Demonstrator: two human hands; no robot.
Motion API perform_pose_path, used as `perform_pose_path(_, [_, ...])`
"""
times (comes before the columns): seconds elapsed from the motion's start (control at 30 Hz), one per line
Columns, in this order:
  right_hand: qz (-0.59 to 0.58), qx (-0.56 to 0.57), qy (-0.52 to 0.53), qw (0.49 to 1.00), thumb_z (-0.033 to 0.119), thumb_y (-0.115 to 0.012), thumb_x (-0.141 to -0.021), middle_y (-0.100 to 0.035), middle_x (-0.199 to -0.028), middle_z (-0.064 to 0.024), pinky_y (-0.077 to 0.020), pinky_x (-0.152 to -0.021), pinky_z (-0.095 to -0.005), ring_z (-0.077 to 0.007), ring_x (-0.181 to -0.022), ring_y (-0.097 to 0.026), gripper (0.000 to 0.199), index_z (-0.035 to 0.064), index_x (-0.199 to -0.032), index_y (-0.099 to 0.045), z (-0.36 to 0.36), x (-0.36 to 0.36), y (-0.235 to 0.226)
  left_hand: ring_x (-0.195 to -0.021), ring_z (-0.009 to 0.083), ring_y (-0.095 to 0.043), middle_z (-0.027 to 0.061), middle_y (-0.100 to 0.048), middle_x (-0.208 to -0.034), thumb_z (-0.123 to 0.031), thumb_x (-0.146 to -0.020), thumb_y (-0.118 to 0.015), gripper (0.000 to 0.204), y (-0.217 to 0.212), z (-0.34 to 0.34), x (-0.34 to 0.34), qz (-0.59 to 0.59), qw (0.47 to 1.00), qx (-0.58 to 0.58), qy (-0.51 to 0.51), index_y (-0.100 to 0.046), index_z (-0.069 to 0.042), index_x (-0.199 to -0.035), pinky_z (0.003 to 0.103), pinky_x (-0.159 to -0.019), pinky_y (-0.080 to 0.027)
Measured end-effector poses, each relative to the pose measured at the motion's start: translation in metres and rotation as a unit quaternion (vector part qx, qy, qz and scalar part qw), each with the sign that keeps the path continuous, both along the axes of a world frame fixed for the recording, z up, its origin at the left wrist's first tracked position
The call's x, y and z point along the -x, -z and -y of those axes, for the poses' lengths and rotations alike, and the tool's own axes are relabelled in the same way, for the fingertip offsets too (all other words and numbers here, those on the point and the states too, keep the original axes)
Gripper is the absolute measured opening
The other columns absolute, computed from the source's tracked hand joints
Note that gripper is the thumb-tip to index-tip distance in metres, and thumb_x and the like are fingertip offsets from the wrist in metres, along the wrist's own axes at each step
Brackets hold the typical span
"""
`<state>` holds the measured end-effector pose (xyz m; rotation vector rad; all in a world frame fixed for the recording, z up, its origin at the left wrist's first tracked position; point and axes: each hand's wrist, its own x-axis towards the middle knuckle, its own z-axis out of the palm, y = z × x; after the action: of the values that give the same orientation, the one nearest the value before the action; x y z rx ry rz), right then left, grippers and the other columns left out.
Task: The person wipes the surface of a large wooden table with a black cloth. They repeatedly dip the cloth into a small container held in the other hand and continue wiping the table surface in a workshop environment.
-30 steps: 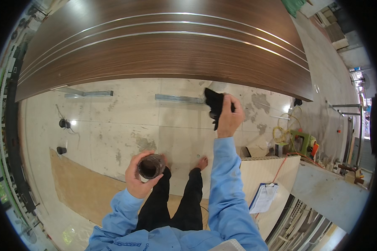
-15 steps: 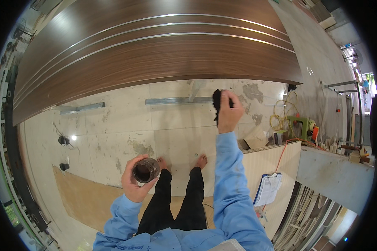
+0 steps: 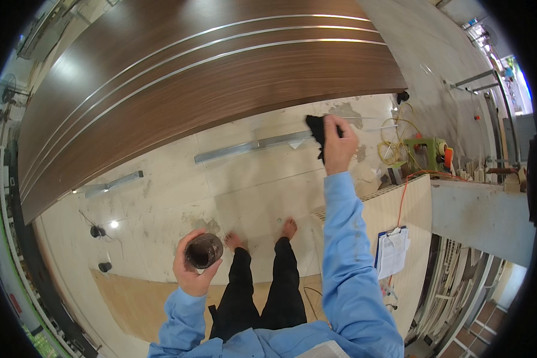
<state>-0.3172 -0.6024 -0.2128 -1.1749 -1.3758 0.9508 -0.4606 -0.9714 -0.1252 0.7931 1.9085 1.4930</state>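
My left hand (image 3: 191,267) is wrapped round a clear jar (image 3: 204,250) with dark brown stuff inside, its open mouth facing up. Farther out on the right, my right hand (image 3: 340,143) pinches a crumpled black cloth (image 3: 317,128) between thumb and fingers. The cloth hangs a little short of the near edge of a big brown wood-grain panel (image 3: 250,83). Three thin silvery strips (image 3: 244,55) run lengthwise along the panel. Cloth and panel look apart in this view.
Metal bars (image 3: 250,146) lie under the panel's near side. On the right, a light board (image 3: 364,232) carries a clipboard with papers (image 3: 391,253) and an orange cord. Beyond it are a green tool (image 3: 422,152) and a yellow hose (image 3: 394,149). A brown sheet (image 3: 137,292) lies at my left.
The view has turned, so the panel now slants and sits more to the left. My right hand with the cloth has shifted slightly right. The left hand still holds the jar.
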Motion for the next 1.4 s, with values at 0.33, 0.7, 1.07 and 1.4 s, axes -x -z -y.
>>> perform_pose_path(0.33, [-0.007,0.036,0.070,0.997,0.014,-0.073,-0.092,-0.075,-0.089,-0.0090,-0.0520,-0.082,-0.0297,-0.0150,-0.085,-0.067,0.018,-0.0038,-0.097,-0.074,-0.049,-0.047,-0.014,-0.123,0.0259,-0.059,0.0180,-0.057,-0.137,0.003,-0.070,-0.083,0.074,0.002,-0.037,-0.020,-0.002,1.000,-0.012,0.025,-0.051,0.001,-0.136,0.038,-0.106,-0.049])
perform_pose_path(0.7, [0.032,0.015,0.011,0.999,0.013,-0.072,-0.092,-0.076,-0.088,-0.0101,-0.0531,-0.078,-0.0291,-0.0150,-0.082,-0.069,0.015,-0.0007,-0.097,-0.075,-0.058,-0.067,-0.007,-0.122,0.0251,-0.060,0.0175,-0.058,-0.136,0.002,-0.071,-0.085,0.074,-0.004,-0.080,-0.045,0.002,0.999,-0.018,0.049,-0.051,0.002,-0.137,0.037,-0.105,-0.050])
perform_pose_path(1.07, [0.028,0.003,0.030,0.999,0.017,-0.069,-0.095,-0.075,-0.085,-0.0122,-0.0529,-0.077,-0.0305,-0.0169,-0.079,-0.068,0.020,-0.0009,-0.099,-0.074,-0.101,-0.106,-0.011,-0.123,0.0257,-0.059,0.0175,-0.058,-0.137,0.001,-0.071,-0.084,0.074,-0.006,-0.104,-0.061,-0.004,0.998,0.002,0.059,-0.052,0.002,-0.137,0.037,-0.105,-0.049])
perform_pose_path(1.4, [0.053,-0.020,0.114,0.992,0.019,-0.068,-0.094,-0.075,-0.085,-0.0139,-0.0527,-0.078,-0.0315,-0.0187,-0.081,-0.070,0.021,-0.0011,-0.097,-0.075,-0.133,-0.138,-0.016,-0.124,0.0256,-0.059,0.0172,-0.058,-0.136,0.002,-0.071,-0.083,0.073,-0.009,-0.117,-0.071,-0.017,0.997,0.009,0.073,-0.051,0.002,-0.137,0.037,-0.105,-0.049])
